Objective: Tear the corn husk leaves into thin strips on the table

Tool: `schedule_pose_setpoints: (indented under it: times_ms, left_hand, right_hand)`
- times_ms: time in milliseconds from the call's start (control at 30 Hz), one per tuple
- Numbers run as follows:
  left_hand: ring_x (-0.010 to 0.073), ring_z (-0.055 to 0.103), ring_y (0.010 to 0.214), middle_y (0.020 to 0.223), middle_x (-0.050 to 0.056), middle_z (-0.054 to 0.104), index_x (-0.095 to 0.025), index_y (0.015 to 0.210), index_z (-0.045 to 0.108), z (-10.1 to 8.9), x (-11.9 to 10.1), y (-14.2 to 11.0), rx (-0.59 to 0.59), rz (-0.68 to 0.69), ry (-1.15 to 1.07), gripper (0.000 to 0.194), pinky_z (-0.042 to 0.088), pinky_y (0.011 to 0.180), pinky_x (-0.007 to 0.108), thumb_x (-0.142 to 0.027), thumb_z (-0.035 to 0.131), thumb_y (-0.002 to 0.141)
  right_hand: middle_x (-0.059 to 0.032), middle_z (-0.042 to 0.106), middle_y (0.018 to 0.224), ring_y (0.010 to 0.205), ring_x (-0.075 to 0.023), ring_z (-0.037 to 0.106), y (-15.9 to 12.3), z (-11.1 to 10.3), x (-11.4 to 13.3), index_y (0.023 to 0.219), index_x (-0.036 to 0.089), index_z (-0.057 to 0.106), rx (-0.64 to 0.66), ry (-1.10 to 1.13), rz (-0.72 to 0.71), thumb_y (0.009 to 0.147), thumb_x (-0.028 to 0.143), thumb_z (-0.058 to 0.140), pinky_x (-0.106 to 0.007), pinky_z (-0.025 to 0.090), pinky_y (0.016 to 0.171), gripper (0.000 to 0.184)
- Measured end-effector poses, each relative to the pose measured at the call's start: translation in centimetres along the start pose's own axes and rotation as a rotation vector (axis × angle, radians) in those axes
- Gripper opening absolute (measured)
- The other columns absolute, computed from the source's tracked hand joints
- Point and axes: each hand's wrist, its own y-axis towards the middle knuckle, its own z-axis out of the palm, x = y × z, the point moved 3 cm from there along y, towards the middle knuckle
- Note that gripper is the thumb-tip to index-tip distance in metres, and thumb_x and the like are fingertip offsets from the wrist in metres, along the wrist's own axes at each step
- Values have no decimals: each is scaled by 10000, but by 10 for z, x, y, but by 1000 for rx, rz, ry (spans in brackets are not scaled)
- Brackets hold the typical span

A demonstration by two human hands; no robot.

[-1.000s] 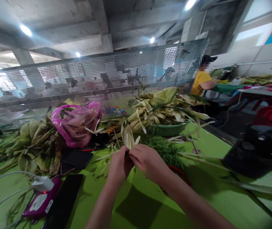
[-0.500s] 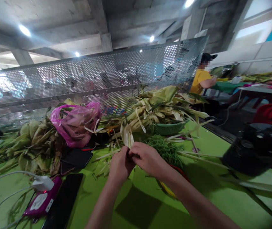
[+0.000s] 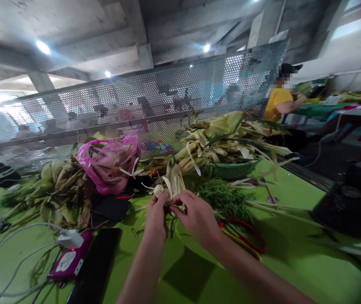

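Note:
Pale corn husk (image 3: 174, 176) stands up between my two hands, with a small cream-coloured rounded knob (image 3: 159, 191) at its left side. My left hand (image 3: 156, 211) is closed on the husk, thumb and fingers pinched near the knob. My right hand (image 3: 196, 213) pinches the husk's lower part from the right. The fingertips partly hide what lies between them. Right of my hands lies a tangle of thin green strands (image 3: 224, 196). Below it are a red-handled tool (image 3: 256, 228) and a yellow-handled one, partly hidden by my right forearm.
Husks pile over a green basket (image 3: 235, 169). A pink plastic bag (image 3: 111, 164) and more husks (image 3: 63, 190) stand left. Near me lie a purple power strip (image 3: 69, 261) with cables and a black flat object (image 3: 96, 261). A person in yellow (image 3: 278, 101) sits beyond the perforated metal screen (image 3: 120, 109).
The view has shifted left, so the scene sits further right. My hands have opened slightly apart around the husk, and the cream knob now shows by my left fingers.

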Motion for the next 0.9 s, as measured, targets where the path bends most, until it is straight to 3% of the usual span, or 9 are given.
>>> schedule_pose_setpoints:
  times_ms: [100,267,367,533,900]
  left_hand:
    - [94,567,616,750,-22,624,-175,855,601,-1,3,1,-20,15,31,349,411,581,218,-335,775,598]
    - [87,530,608,734,-26,600,-169,840,597,0,4,1,-18,117,111,310,380,562,211,-364,737,644]
    - [65,447,537,675,-46,555,-162,806,582,2,2,-1,-35,151,144,304,327,511,205,-366,736,642]
    - [66,444,551,702,-40,546,-159,838,557,6,-1,-5,-24,200,181,299,324,512,200,-362,705,676]
    - [102,560,686,806,-3,616,-165,903,551,9,-1,-4,-21,238,211,278,412,627,215,-341,674,725]
  right_hand:
    - [-49,668,825,709,-175,586,1,6,-6,805,192,648,-22,5,124,840,276,594,-268,404,635,105]
    - [-31,684,723,660,-157,588,4,20,-20,734,171,658,15,476,340,775,272,615,-259,445,623,116]
    - [-3,634,627,584,-134,537,6,24,-25,661,169,635,3,631,427,707,277,651,-238,406,537,119]
    - [17,584,599,520,-101,461,5,26,-26,646,165,626,6,761,514,676,306,676,-215,310,454,152]
    - [41,484,550,462,-68,335,4,34,-31,616,168,546,5,872,625,623,282,666,-213,247,431,166]
